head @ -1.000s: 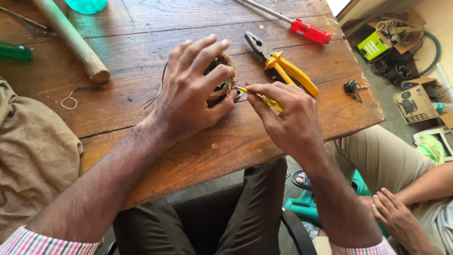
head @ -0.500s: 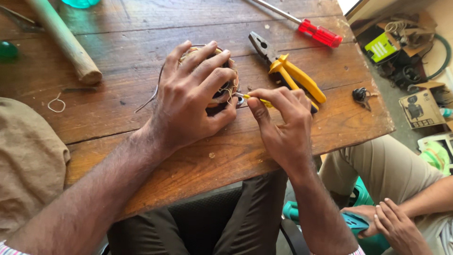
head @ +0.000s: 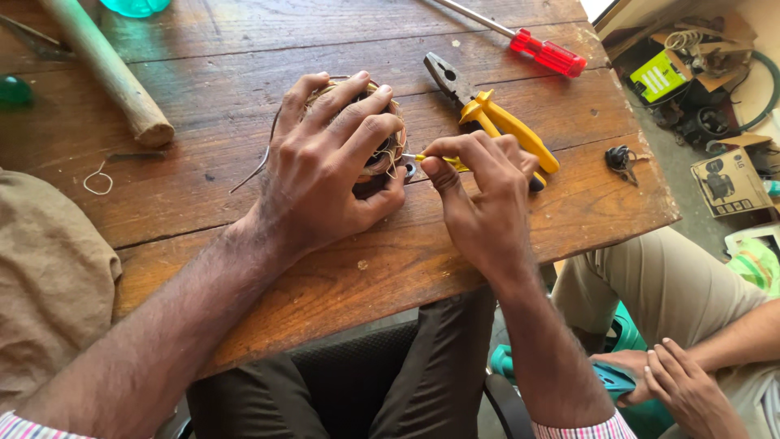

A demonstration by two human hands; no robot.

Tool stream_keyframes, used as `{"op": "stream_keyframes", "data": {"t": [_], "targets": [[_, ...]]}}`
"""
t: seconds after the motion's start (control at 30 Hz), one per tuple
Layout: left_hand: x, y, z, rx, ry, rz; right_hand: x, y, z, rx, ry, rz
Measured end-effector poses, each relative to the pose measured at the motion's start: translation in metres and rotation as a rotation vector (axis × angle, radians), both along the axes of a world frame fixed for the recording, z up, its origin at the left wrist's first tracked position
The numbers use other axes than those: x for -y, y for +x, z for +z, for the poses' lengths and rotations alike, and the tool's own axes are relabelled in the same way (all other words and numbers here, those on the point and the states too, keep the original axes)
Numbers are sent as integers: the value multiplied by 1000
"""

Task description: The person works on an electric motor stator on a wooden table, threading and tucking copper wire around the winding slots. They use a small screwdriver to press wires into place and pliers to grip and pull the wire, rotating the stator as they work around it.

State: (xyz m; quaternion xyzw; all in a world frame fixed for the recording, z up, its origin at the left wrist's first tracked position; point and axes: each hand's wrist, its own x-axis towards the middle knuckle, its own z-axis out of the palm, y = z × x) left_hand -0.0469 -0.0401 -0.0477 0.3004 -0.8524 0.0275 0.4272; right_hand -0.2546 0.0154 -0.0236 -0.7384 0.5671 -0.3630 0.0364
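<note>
Coil (head: 382,154) clasped under left hand (head: 329,162); right hand (head: 479,195) pinches yellow tool (head: 435,158) beside it

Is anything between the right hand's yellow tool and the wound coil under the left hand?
Nothing visible. The right hand holds the yellow tool with its tip right at the coil, which the left hand grips from above. The pliers lie behind the right hand, off that line.

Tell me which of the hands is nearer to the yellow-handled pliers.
Right. The right hand lies directly beside the yellow-handled pliers, seemingly over the handle ends, pinching a thin yellow tool. The left hand sits further left, wrapped over a wire coil.
</note>
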Motion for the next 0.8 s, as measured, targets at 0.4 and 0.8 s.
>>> {"op": "stream_keyframes", "data": {"t": [0.4,0.8], "targets": [[2,2,-2,22,-77,6,16,-4,-2,332,227,120],[7,11,1,-58,-39,-78,15,-5,29,156,34,208]]}}
